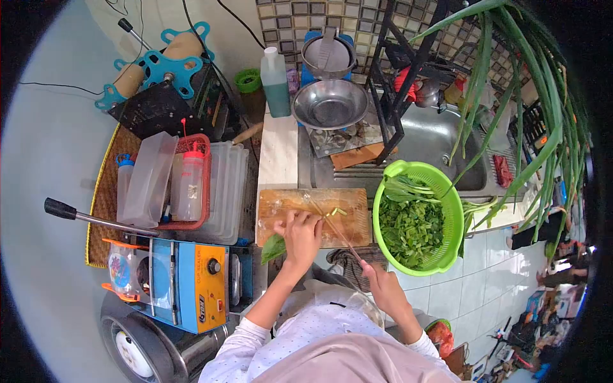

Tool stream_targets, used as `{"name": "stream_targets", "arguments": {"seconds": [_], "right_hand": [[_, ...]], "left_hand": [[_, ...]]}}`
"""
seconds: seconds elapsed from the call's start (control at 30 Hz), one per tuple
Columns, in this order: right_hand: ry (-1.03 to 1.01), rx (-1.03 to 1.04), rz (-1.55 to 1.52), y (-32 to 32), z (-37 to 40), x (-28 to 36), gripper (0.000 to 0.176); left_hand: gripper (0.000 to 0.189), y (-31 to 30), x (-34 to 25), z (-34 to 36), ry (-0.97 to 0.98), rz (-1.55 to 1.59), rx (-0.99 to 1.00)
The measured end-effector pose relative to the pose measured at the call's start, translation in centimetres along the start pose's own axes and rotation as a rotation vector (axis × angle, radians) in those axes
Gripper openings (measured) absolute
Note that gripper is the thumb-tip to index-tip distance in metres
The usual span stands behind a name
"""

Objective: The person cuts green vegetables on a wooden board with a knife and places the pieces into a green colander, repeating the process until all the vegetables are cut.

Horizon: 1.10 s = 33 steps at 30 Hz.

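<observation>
My left hand (301, 237) presses down on the wooden cutting board (278, 203), its fingers closed over a bunch of leafy greens (273, 248). The leaves stick out past the board's front left edge, and the stems are mostly hidden under my fingers. In my right hand (385, 290) is the handle of a knife (343, 237), whose long thin blade slants up and left across the board, close to my left fingertips. A few short cut stem pieces (336, 211) lie just beyond the blade. Right of the board stands a lime-green colander (458, 220) full of chopped greens (412, 233).
Behind the colander is a steel sink (428, 134). A metal bowl (331, 105) and a bottle of green liquid (274, 83) stand at the back. Long green onion leaves (549, 115) hang at right. A cup sealer (185, 284) and plastic containers (150, 182) crowd the left.
</observation>
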State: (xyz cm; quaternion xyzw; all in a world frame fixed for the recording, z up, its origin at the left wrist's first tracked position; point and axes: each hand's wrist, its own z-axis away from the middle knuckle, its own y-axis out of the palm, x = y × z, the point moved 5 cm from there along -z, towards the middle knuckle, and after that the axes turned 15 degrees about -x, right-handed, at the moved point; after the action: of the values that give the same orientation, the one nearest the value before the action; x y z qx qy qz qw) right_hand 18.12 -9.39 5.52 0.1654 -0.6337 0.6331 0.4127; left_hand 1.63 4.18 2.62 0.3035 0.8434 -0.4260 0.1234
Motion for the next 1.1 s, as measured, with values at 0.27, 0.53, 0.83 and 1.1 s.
{"name": "stream_targets", "arguments": {"seconds": [0.27, 0.53, 0.83, 1.1], "right_hand": [[-0.025, 0.059, 0.094, -0.9, 0.1, 0.7, 0.041], [-0.008, 0.124, 0.262, 0.7, -0.9, 0.8, 0.042], [-0.166, -0.048, -0.014, 2.3, -2.7, -0.2, 0.036], [-0.094, -0.099, -0.081, 1.7, -1.6, 0.5, 0.037]], "left_hand": [[0.005, 0.0, 0.1, 0.0, -0.024, 0.008, 0.024], [0.006, -0.1, 0.1, 0.0, 0.002, 0.023, 0.005], [0.008, -0.5, 0.3, 0.7, 0.003, 0.011, 0.028], [0.009, -0.5, 0.6, 0.5, -0.045, 0.029, 0.028]]}}
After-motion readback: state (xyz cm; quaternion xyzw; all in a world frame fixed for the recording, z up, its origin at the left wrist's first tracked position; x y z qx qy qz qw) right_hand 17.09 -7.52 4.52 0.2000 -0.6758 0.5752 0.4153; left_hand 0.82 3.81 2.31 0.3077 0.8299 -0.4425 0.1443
